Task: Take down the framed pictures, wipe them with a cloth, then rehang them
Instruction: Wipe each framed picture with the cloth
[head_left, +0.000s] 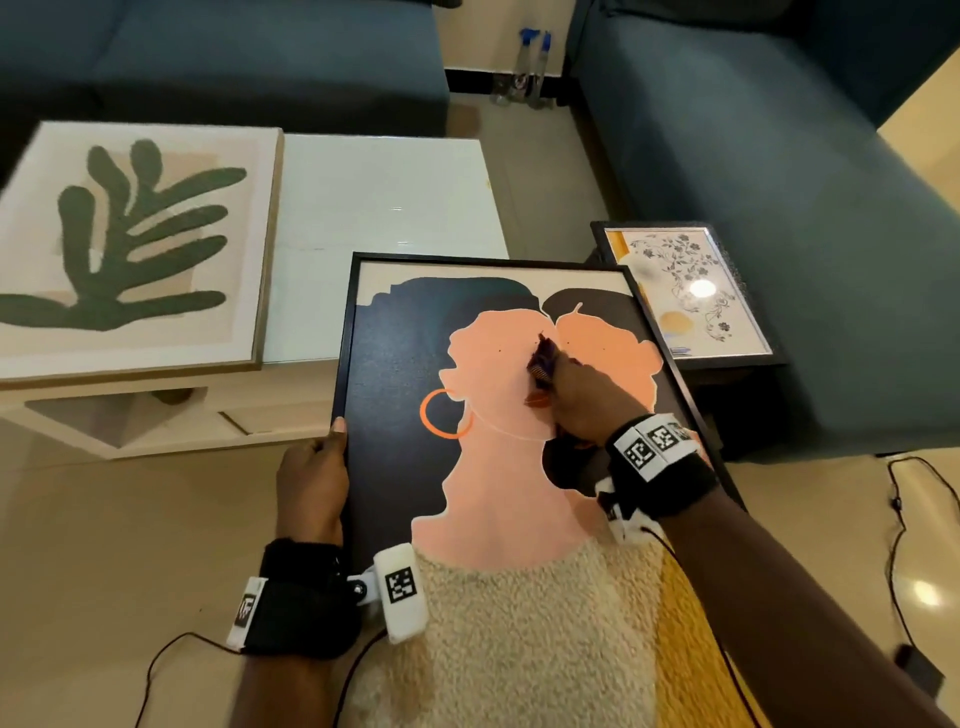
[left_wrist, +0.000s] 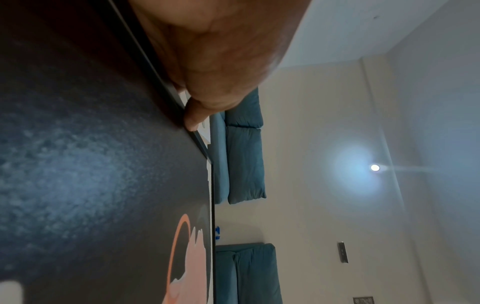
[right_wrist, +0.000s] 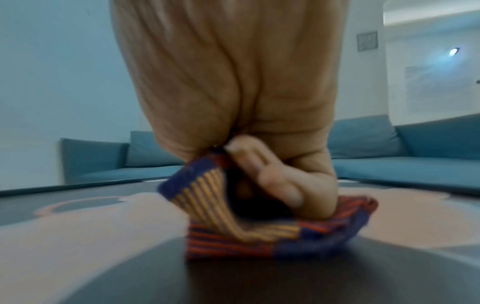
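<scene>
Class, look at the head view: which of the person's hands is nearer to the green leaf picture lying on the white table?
Left. The left hand grips the portrait's left edge, toward the leaf picture; the right hand wipes mid-portrait, farther right.

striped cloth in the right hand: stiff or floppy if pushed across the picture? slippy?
Probably floppy: the striped cloth is bunched in folds under the right hand. Looks woven, so likely drags rather than skates on the black-framed picture. Likely light; it would crumple unless pressed flat.

leaf picture (head_left: 130, 244) on table (head_left: 384, 208) | portrait picture (head_left: 395, 415) before table | floral picture (head_left: 685, 291) right
</scene>
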